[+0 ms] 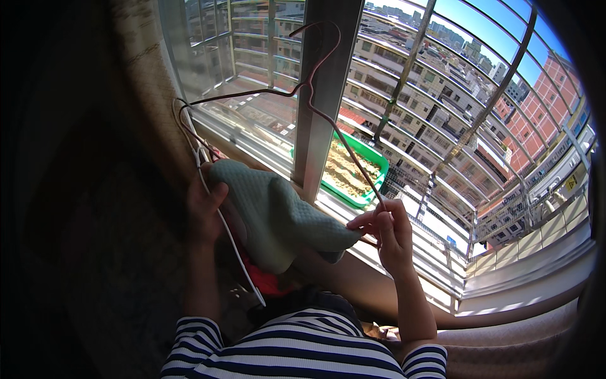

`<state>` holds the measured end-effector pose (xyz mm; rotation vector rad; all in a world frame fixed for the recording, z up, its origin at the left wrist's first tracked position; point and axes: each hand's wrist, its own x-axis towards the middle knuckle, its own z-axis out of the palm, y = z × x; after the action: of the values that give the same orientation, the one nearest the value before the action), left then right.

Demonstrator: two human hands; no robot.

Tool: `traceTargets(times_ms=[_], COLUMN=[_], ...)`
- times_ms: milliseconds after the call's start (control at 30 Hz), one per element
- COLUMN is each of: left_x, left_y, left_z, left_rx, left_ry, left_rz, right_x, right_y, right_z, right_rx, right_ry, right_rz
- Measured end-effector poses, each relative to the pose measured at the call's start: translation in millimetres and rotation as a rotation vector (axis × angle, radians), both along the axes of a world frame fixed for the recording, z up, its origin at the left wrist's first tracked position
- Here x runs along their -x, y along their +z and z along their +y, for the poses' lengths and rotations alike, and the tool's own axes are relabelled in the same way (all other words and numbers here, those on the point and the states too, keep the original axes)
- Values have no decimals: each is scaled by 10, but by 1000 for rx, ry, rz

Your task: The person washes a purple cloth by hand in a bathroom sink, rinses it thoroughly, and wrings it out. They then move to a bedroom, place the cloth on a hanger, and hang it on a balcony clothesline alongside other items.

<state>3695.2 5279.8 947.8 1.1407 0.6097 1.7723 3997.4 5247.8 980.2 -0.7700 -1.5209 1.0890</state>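
A pale green waffle-textured cloth hangs in loose folds between my two hands. My right hand pinches the corner of a reddish-brown wire hanger, and its fingertips touch the cloth's right end. The hanger's hook points up in front of the window frame. On the left, my left hand is closed around a white hanger, with the cloth's left end against its fingers. Some of those fingers are hidden. Red fabric shows below the green cloth.
A sliding window's grey frame stands just ahead. Beyond it, a green tray of yellowish pieces rests on the outer ledge, inside curved metal bars. At left is a shaded curtain or wall. Folded fabric lies at lower right.
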Motion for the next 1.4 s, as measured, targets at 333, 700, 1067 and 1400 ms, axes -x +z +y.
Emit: traceTargets(times_ms=[333, 700, 1067, 1400], left_x=[0, 207, -166, -361], left_y=[-108, -287, -342, -291], left_z=[15, 114, 287, 30], left_rx=[11, 44, 135, 179], left_ry=[-120, -47, -63, 136], left_rz=[-77, -147, -124, -84], right_x=[-562, -1922, -3225, -4394], right_y=[532, 1524, 2458, 3514], right_z=[-370, -841, -538, 444], right_rx=[-231, -569, -409, -111], right_ry=[-322, -797, -1093, -1097], right_rz=[1, -207, -168, 8])
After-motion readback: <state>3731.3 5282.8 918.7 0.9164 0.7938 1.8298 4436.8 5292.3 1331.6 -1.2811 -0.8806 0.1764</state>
